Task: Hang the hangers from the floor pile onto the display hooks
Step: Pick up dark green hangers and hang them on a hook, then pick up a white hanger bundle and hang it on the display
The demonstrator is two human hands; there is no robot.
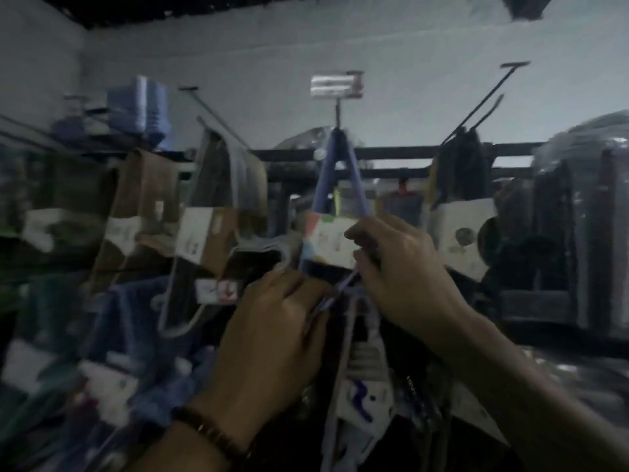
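Head view, dim and blurred; findings are limited accordingly.

Risk 1: the lavender-blue plastic hanger bundle (357, 185) appears to hang by its top from the thin dark metal display hook (337, 112). I cannot tell whether it is fully seated. If I pull downward or outward on its lower bar, it could ride off the hook's tip and drop.

Risk 2: the grey plastic hanger set (245, 161) hangs just to the left. My left forearm sits near it, so a sideways sweep could tangle or dislodge it.

Risk 3: the white paper card label (326, 241) wraps the bundle, and a hard tug beside it could tear it.

Hands: my left hand (272, 335) has its fingers curled around the lower end of the bundle's thin blue bar. My right hand (405, 277) has its fingers curled too, pinching the same bar higher up, touching the card's right edge.

Position: the bundle hangs directly above and between both hands, with its apex at the hook. The floor pile is not in view.
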